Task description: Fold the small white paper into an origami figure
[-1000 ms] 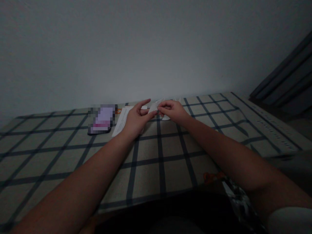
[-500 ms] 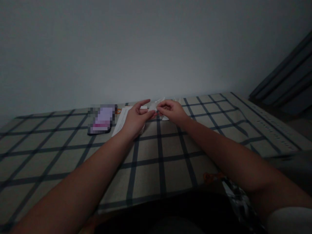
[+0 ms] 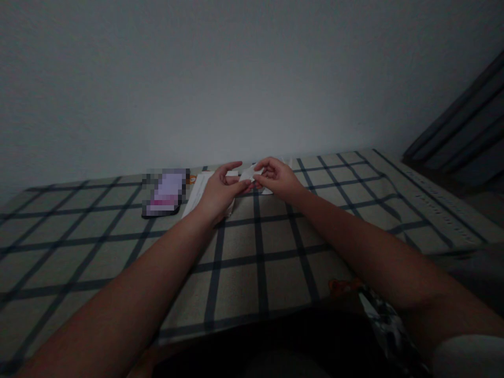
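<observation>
Both hands meet above the far side of a checked tablecloth [image 3: 236,286]. Between my left hand [image 3: 224,191] and my right hand [image 3: 277,176] is a small piece of white paper [image 3: 249,172]. My left thumb presses on its near edge, while the left index finger stretches out above. On the other side, my right thumb and fingers pinch the paper. A printed white sheet [image 3: 197,193] lies beside and partly under my left hand. Another white scrap [image 3: 268,191] shows below my right hand. Fine detail is lost in the dim light.
A phone [image 3: 167,194] with a blurred-out screen lies left of the sheet. The wall [image 3: 252,79] rises right behind the table. Dark folded cloth [image 3: 468,110] hangs at the right. Shiny crumpled plastic [image 3: 388,320] is near my right forearm.
My right fingers have opened slightly and shifted on the paper, and more of its white face shows. My left hand is almost where it was.
</observation>
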Available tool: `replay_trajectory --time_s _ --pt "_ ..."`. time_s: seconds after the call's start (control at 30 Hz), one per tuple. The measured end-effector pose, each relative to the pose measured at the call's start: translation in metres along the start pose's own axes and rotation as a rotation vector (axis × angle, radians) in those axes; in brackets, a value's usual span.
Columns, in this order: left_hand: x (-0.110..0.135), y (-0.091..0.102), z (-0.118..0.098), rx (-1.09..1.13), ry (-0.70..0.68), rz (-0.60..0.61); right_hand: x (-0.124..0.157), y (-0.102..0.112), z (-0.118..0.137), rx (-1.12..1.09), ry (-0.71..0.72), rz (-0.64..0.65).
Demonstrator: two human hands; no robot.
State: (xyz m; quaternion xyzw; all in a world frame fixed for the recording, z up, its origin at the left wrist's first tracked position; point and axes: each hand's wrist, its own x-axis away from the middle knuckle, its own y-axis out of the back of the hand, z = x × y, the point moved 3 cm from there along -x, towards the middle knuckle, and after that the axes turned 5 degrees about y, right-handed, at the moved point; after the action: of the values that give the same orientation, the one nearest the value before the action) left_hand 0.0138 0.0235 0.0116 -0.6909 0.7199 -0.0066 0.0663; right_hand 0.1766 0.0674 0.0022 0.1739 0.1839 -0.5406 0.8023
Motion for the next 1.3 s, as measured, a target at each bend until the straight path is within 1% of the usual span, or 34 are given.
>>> replay_trajectory --time_s 0.07,0.13,0.2,0.27,0.33,0.43,0.47,0.5,0.57,0.63,0.67,0.83,0.97,1.07,1.17,1.3 --pt "0.000 0.001 0.001 0.005 0.009 0.002 0.001 0.000 0.001 -0.014 0.018 0.010" --pt "0.000 0.002 0.002 -0.007 0.013 0.004 0.002 0.000 0.004 0.017 0.029 0.035" --pt "-0.001 0.002 0.002 -0.023 0.008 0.005 0.003 0.000 0.006 0.055 0.021 0.060" --pt "-0.002 0.002 0.002 -0.023 0.003 -0.003 0.003 0.000 0.007 0.054 0.012 0.058" --pt "-0.003 0.003 0.002 0.015 0.006 -0.020 0.003 0.001 0.006 0.027 0.005 0.006" --pt "-0.007 0.004 0.003 0.106 0.018 -0.046 0.001 0.005 0.004 -0.015 -0.019 -0.109" --pt "-0.007 0.004 0.003 0.128 0.023 -0.049 0.000 0.006 0.003 -0.023 -0.038 -0.119" --pt "-0.008 0.004 0.004 0.138 0.026 -0.048 -0.001 0.006 0.002 -0.023 -0.059 -0.106" --pt "-0.008 0.003 0.005 0.133 0.030 -0.039 -0.001 0.005 0.002 0.012 -0.098 -0.031" --pt "-0.007 0.002 0.006 0.113 0.022 -0.027 0.000 0.003 0.003 0.075 -0.106 0.040" --pt "-0.006 0.002 0.006 0.098 0.015 -0.024 0.000 0.002 0.005 0.106 -0.096 0.056" --pt "-0.001 0.001 0.002 -0.041 -0.007 -0.030 0.003 0.003 0.012 0.200 -0.015 0.049" --pt "0.001 0.000 0.000 -0.073 0.030 0.033 0.004 0.004 0.014 0.246 0.004 0.056" --pt "0.001 0.000 0.001 -0.061 0.064 0.074 0.003 0.005 0.014 0.265 0.012 0.033" --pt "0.001 0.000 -0.001 -0.066 0.042 0.090 0.003 0.006 0.012 0.235 0.000 0.012" --pt "0.003 0.000 -0.004 -0.068 -0.001 0.083 0.002 0.005 0.008 0.178 -0.069 0.072"
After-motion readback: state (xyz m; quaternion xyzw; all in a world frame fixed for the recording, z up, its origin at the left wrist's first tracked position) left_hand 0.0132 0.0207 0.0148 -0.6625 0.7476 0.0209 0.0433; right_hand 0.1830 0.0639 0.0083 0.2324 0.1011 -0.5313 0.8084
